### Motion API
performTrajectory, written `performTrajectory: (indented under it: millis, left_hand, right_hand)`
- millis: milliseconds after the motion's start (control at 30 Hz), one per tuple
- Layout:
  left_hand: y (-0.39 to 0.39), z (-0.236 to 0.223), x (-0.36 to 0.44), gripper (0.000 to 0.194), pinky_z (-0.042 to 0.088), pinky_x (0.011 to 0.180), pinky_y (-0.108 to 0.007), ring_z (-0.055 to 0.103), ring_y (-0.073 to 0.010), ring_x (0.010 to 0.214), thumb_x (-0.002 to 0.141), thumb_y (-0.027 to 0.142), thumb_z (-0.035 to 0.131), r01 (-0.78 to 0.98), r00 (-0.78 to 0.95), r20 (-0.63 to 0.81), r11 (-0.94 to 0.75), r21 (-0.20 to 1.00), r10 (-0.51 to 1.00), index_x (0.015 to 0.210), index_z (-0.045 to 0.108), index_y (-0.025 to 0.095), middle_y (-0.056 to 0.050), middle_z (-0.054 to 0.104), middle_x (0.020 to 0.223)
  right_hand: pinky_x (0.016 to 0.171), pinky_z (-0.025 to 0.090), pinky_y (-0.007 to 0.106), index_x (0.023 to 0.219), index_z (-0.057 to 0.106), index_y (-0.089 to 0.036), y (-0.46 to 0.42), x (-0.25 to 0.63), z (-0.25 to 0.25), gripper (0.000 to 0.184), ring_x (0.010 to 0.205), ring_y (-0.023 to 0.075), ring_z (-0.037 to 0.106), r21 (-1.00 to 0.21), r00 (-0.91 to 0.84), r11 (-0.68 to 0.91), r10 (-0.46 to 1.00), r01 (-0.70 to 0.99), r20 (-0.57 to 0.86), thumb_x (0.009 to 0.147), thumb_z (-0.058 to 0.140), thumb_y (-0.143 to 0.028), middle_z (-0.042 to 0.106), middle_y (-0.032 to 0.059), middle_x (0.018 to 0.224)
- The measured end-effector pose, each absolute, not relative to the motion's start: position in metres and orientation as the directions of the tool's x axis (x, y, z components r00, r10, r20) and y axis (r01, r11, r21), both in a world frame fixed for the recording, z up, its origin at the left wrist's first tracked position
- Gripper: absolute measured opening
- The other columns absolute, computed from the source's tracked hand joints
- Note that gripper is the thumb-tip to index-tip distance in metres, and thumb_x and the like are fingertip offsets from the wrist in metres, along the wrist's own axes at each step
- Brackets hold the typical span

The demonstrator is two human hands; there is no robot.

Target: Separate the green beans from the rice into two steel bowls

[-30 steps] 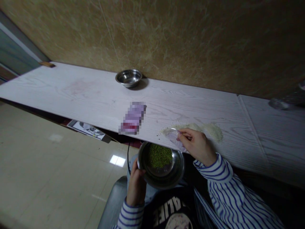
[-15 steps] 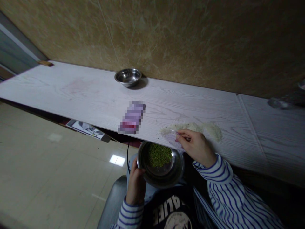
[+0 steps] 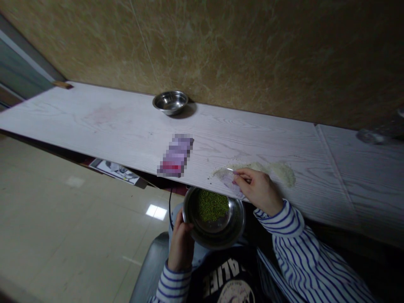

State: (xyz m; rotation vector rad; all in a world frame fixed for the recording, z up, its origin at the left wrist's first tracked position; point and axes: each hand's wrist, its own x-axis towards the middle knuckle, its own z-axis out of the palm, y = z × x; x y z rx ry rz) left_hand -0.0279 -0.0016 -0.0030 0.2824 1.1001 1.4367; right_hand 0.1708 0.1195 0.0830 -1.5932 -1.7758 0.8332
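Observation:
My left hand (image 3: pixel 181 242) is closed on the rim of a steel bowl (image 3: pixel 235 235), held below the table's front edge. Green mung beans (image 3: pixel 212 205) lie in the bowl, mostly toward its far left side. My right hand (image 3: pixel 260 189) is over the table edge, thumb and fingers pinching a thin, clear plastic sheet (image 3: pixel 230 181). That sheet is nearly see-through, so its exact kind is hard to make out. Just beyond and to the right of the fingers, pale rice-like grains (image 3: pixel 283 173) are spread in a strip, with a few dark specks near its left end.
A second, smaller steel bowl (image 3: pixel 170 103) stands by the wall. A purple, blurred-out flat object (image 3: pixel 176 155) lies on the white wooden table (image 3: pixel 126 126). At the far right is a clear plastic item (image 3: pixel 370 136). Papers (image 3: pixel 115 170) stick out from a shelf under the tabletop.
My right hand has shifted slightly up and left with the plastic sheet, whose far edge now catches more light. The bowl in my left hand stays almost where it was.

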Motion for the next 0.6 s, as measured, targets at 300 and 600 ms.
performTrajectory:
  millis: [300,600]
  left_hand:
    - [-0.002,-0.0045,-0.0275,0.045,0.044,0.095,-0.041,0.058,-0.0295,0.109,0.067,0.023,0.062,-0.651,-0.227,-0.429,0.191,0.735,0.874,0.112,0.067,0.023,-0.005,0.07,0.108]
    - [-0.003,-0.0076,-0.0284,0.049,0.045,0.094,-0.041,0.059,-0.0295,0.11,0.068,0.022,0.061,-0.647,-0.221,-0.42,0.191,0.738,0.88,0.117,0.065,0.024,-0.005,0.07,0.111]
  right_hand:
    - [0.065,0.057,0.029,0.09,0.072,-0.02,0.1196,0.1735,0.0838,0.016,0.072,0.0196,0.075,-0.795,-0.105,0.078,0.994,0.601,0.019,0.086,0.057,-0.024,0.078,0.0056,0.079]
    - [0.063,0.057,0.028,0.091,0.073,-0.02,0.1201,0.1665,0.0872,0.017,0.074,0.0201,0.075,-0.783,-0.148,0.072,0.989,0.618,-0.027,0.085,0.057,-0.023,0.078,0.0053,0.078]
